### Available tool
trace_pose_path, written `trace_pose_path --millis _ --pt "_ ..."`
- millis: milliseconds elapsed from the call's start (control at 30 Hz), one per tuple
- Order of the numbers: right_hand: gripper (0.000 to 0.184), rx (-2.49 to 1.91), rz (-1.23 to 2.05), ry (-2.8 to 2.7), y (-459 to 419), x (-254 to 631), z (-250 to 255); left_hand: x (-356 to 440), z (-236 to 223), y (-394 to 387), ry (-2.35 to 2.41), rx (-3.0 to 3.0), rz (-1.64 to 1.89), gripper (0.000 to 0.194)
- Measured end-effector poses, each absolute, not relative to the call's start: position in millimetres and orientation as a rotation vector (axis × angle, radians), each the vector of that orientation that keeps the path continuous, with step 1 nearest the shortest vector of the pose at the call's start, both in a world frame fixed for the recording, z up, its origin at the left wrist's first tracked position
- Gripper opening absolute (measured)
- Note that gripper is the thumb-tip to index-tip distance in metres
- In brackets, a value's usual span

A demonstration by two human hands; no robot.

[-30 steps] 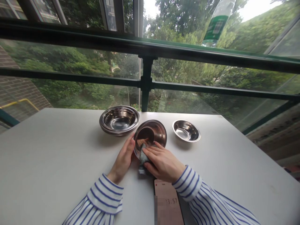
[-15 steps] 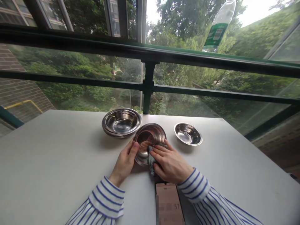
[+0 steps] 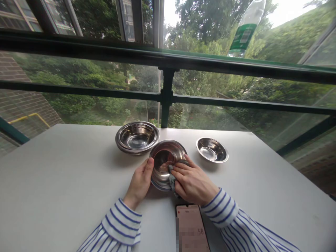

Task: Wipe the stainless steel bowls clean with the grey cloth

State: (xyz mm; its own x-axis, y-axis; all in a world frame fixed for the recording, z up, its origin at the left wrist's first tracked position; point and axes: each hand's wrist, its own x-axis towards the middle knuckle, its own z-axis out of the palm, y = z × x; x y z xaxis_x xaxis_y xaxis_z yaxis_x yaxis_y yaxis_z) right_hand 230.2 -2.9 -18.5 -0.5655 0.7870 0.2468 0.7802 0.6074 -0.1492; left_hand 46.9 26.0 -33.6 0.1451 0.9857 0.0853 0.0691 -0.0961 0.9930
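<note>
A shiny metal bowl point(image 3: 163, 176) is tilted toward me at the middle of the table. My left hand point(image 3: 140, 180) grips its left rim, thumb over the edge and fingers behind. A dark grey cloth point(image 3: 172, 179) is bunched under my right hand point(image 3: 193, 178), whose fingers press it against the bowl's right inner side. Part of the cloth is hidden beneath those fingers. Just beyond my left hand stands a stack of metal bowls point(image 3: 137, 138). A smaller metal bowl point(image 3: 212, 150) sits upright to the right of my hands.
A phone point(image 3: 192, 227) with a lit screen lies near the front, beside my right wrist. The white table point(image 3: 65, 175) ends at glass and a dark green railing point(image 3: 168, 57). On the top rail stands a plastic bottle point(image 3: 244, 36) with a green label.
My right hand and the cloth have shifted slightly right along the bowl's inner side. The held bowl is tilted a little differently. The number on the phone changes from 57 to 58.
</note>
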Motion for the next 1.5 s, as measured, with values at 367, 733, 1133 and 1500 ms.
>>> trace_pose_path --millis 367,733,1133,1500 --pt "0.032 -1.081 0.296 -2.593 -9.4 208.8 -15.0 48.5 -41.0 26.0 1.174 1.384 1.14 0.049" --pt "0.029 -1.135 -0.556 -2.833 22.6 245.2 1.2 49.2 -22.0 22.2 1.101 1.431 1.079 0.049" --pt "0.017 -1.207 -0.172 -2.914 17.3 240.9 2.8 52.0 -33.7 22.2 1.219 1.447 1.166 0.047" --pt "0.017 -1.112 0.127 -2.782 -1.7 221.9 -5.6 50.4 -35.9 25.0 1.251 1.419 1.137 0.054"
